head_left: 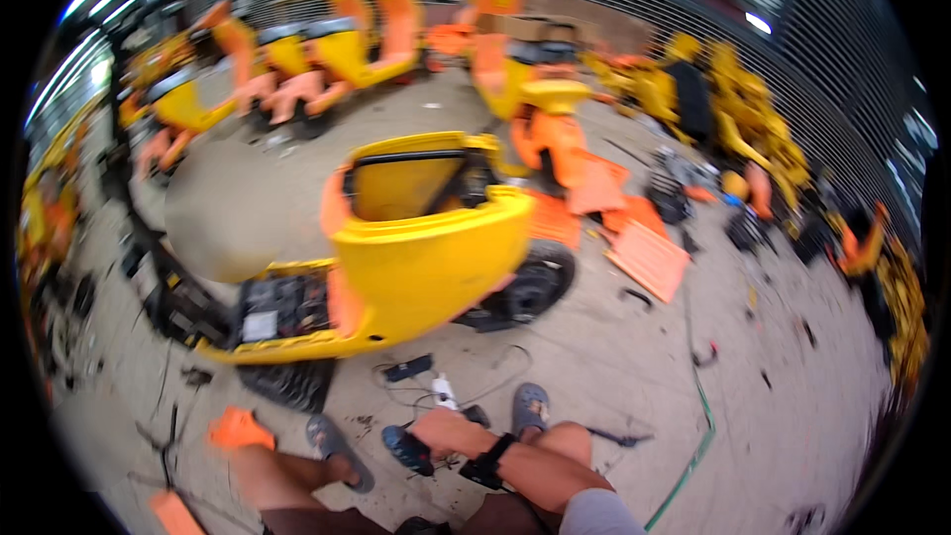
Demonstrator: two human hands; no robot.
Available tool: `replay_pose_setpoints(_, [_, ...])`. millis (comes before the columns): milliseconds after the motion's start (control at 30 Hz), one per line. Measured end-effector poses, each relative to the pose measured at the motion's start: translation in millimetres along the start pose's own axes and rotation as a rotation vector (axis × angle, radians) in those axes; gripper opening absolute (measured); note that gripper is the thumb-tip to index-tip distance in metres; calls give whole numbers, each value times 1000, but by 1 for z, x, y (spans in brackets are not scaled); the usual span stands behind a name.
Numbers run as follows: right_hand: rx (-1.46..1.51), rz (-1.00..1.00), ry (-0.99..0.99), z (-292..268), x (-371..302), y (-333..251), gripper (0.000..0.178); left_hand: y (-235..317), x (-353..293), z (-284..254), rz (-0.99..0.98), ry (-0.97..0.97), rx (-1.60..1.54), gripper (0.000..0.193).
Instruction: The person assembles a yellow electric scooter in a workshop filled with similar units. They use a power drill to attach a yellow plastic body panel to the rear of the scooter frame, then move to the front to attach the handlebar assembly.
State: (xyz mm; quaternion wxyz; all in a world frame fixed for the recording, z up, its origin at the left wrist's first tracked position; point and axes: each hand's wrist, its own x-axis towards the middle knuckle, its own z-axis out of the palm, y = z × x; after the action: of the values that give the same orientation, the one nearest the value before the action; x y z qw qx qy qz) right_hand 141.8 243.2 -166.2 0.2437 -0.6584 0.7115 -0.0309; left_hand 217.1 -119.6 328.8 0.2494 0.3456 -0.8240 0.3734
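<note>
My right hand (443,432) is closed around a dark blue-and-black power tool (404,449), held low between my knees. Blur hides its exact kind; dark parts show on both sides of my fingers. My left hand is out of view. In front of me stands a partly stripped scooter with a yellow rear body (426,253). Its seat opening (411,183) is uncovered, showing a hollow with a black frame. The footboard bay (282,307) lies bare, with dark parts and a pale label inside. My right hand is apart from the scooter.
A black strip-shaped object (408,369) and thin cables lie before my feet. Orange panels (649,258) lie beyond the rear wheel (540,282). More scooters (347,45) stand at the back. Yellow parts (738,109) are piled along the right wall. A green cord (699,431) crosses the floor.
</note>
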Motion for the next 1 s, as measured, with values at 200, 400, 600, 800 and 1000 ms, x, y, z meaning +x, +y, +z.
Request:
replay_pose_setpoints(200, [-93,57,-242,-3,17,-5,52,-64,-44,-39,298,541,-264,21])
replay_pose_setpoints(400, [-172,84,-247,20,30,-22,67,-206,-350,-22,492,-30,-240,19])
replay_pose_setpoints(600, [-218,95,-521,34,20,-66,56,-274,-737,-17,-787,-575,-379,18])
replay_pose_setpoints(800, [-335,130,-612,39,81,-150,52,-250,-957,-35,-1313,-814,-141,25])
replay_pose_setpoints(1000, [-326,198,-615,61,130,-185,53,-265,-1062,20,-1661,-573,-8,37])
